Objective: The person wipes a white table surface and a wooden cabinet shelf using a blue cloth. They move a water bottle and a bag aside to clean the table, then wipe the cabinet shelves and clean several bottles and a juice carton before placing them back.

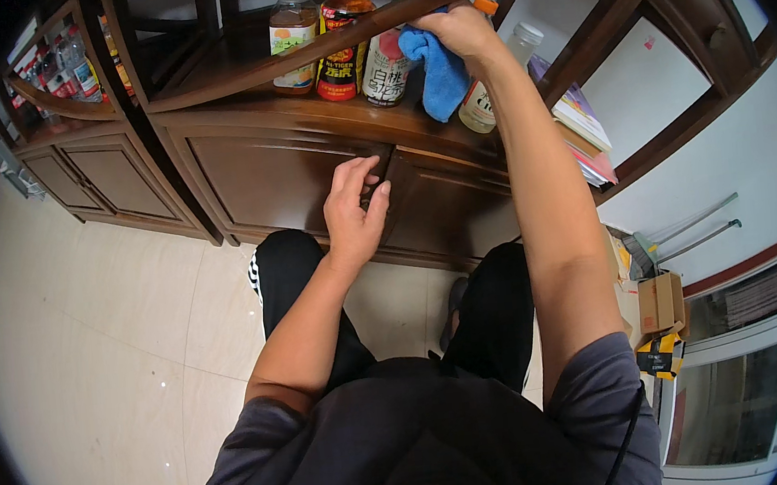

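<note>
My right hand (456, 25) reaches up to the curved wooden rail (343, 35) of a dark cabinet, with a blue cloth (442, 78) hanging from its grip; part of the hand is hidden by the rail. Behind and beside the cloth, several drink bottles stand on the cabinet shelf (252, 112): a bottle with an orange on its label (292, 39), a black-and-yellow labelled bottle (342, 52), a white-labelled bottle (384, 70) and a clear bottle (477, 108). My left hand (358, 207) is held before the lower cabinet doors (265, 177), fingers loosely curled, holding nothing.
Books and papers (582, 121) are stacked at the shelf's right end. A second cabinet (116, 180) with more bottles (71, 66) stands at the left. Cardboard boxes (657, 302) and a broom (642, 248) are by the right wall. My knees are close to the cabinet doors.
</note>
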Demonstrator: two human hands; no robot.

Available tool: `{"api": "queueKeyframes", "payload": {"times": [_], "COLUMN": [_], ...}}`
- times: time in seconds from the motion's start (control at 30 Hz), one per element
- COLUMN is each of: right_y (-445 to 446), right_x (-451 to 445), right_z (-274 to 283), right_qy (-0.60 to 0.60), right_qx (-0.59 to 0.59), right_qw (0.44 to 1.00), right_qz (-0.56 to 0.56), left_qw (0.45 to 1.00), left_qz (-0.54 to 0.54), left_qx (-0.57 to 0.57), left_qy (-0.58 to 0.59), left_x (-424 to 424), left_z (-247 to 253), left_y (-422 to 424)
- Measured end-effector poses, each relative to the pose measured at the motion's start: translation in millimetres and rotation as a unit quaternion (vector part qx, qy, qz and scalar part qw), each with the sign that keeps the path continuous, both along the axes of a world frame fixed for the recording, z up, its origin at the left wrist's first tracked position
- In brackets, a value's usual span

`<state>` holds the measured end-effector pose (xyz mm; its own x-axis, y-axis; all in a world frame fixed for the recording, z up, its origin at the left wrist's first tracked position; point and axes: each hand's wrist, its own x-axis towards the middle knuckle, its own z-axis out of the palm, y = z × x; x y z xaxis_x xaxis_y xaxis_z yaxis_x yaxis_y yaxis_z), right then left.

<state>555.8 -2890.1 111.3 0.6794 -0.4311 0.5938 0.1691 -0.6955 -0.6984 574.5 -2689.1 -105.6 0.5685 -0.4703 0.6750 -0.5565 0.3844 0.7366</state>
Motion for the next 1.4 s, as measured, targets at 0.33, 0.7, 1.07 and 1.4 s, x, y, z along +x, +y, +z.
{"api": "queueKeyframes", "payload": {"times": [0.33,0.7,1.07,1.4], "right_y": [-9,9,10,1], "right_x": [-13,-18,-23,-20], "right_z": [7,28,42,24], "right_qy": [0.089,0.076,0.129,0.053], "right_qx": [-0.061,-0.024,-0.007,-0.033], "right_qw": [0.990,0.991,0.991,0.997], "right_qz": [-0.091,-0.104,-0.043,-0.052], "left_qw": [1.000,1.000,0.999,0.999], "left_qz": [0.009,-0.004,-0.005,-0.004], "left_qx": [-0.002,0.008,0.010,0.008], "left_qy": [0.024,0.029,0.036,0.044], "left_x": [11,8,7,8], "left_z": [-3,0,1,1], "left_y": [1,2,-1,0]}}
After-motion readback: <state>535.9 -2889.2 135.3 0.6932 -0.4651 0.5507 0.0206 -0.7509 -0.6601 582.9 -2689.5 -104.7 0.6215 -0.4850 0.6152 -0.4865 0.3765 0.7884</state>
